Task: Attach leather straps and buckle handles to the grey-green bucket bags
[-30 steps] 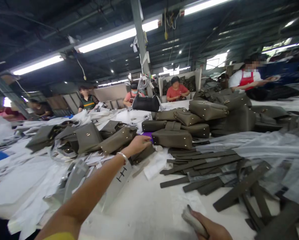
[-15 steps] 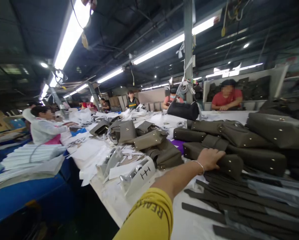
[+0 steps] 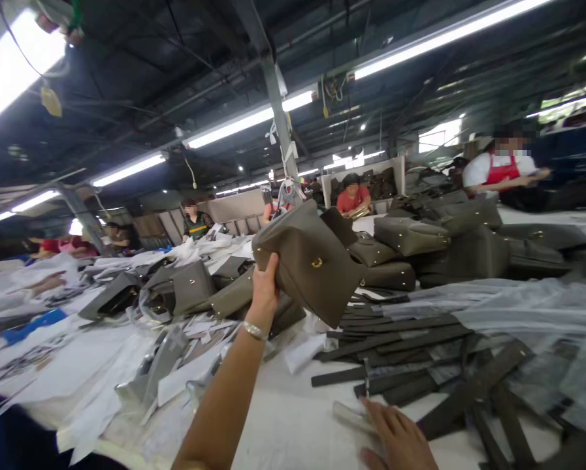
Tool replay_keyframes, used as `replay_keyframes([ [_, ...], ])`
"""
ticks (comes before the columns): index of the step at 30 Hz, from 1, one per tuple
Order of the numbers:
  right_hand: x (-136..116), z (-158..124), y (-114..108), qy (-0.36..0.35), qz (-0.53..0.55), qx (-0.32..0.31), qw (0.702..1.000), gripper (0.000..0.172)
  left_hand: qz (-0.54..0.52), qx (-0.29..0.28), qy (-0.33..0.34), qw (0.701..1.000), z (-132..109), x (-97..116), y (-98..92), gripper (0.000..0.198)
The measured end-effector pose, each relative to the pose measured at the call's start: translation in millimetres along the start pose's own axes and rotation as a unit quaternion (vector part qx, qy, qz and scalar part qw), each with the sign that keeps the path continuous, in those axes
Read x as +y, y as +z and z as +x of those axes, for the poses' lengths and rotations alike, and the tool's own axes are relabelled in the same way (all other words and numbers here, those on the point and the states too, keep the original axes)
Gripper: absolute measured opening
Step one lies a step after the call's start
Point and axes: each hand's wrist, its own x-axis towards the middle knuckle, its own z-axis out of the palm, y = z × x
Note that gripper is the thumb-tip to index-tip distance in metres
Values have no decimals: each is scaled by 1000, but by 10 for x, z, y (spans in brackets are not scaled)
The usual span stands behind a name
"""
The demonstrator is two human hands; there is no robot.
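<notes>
My left hand (image 3: 264,287), with a bracelet on its wrist, grips a dark olive-grey handbag (image 3: 312,261) by its upper left corner. The bag hangs tilted above the table, with a small gold-coloured metal fitting on its face. Low in the view, my right hand (image 3: 400,434) is over the white tabletop, its fingers apart. By its fingertips lies a tool with a pale, see-through handle (image 3: 354,418) and a thin metal shaft. Dark flat straps (image 3: 390,339) lie in a loose heap beyond that hand.
More olive handbags (image 3: 410,235) are piled behind the straps, others (image 3: 189,287) at left. Clear plastic sheeting (image 3: 532,307) covers part of the right side. White paper sheets (image 3: 97,372) lie at left. Co-workers sit farther back, one in a red apron (image 3: 503,170).
My left hand has lifted a handbag off the pile. My right hand has come into view at the bottom. The view has swung to the right.
</notes>
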Motion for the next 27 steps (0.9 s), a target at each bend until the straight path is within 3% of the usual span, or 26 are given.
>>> replay_keyframes([
  [2,-71,133,-111,50,71,30,996,55,-62,24,-31,997,-347,23,-236,58],
  [4,-296,254,-261,116,244,38,962,63,-179,42,-114,976,-777,-31,-423,52],
  [6,-603,321,-424,178,456,6,872,67,-268,50,-197,942,-1232,-136,-577,49],
  [8,-881,336,-565,207,586,-26,783,69,-288,49,-259,921,-1640,-242,-740,53],
  [9,-978,331,-619,223,616,-32,755,70,-292,44,-291,910,-1804,-277,-837,56],
  [11,-1062,318,-682,245,630,-35,736,74,-305,43,-329,893,-2031,-290,-1066,61],
  [15,-882,342,-650,229,591,-53,772,74,-290,102,-306,901,-2155,-140,-1564,62],
  [18,-694,391,-580,204,540,-89,812,67,-192,109,-296,929,-2183,-26,-1847,49],
  [22,-643,415,-566,179,468,-145,853,58,51,30,-248,967,-2215,114,-2048,48],
  [24,-679,405,-592,145,440,-174,869,58,132,-9,-208,969,-2148,237,-2063,55],
  [27,-728,376,-646,99,387,-163,902,62,239,-93,-141,956,-1935,468,-1975,62],
])
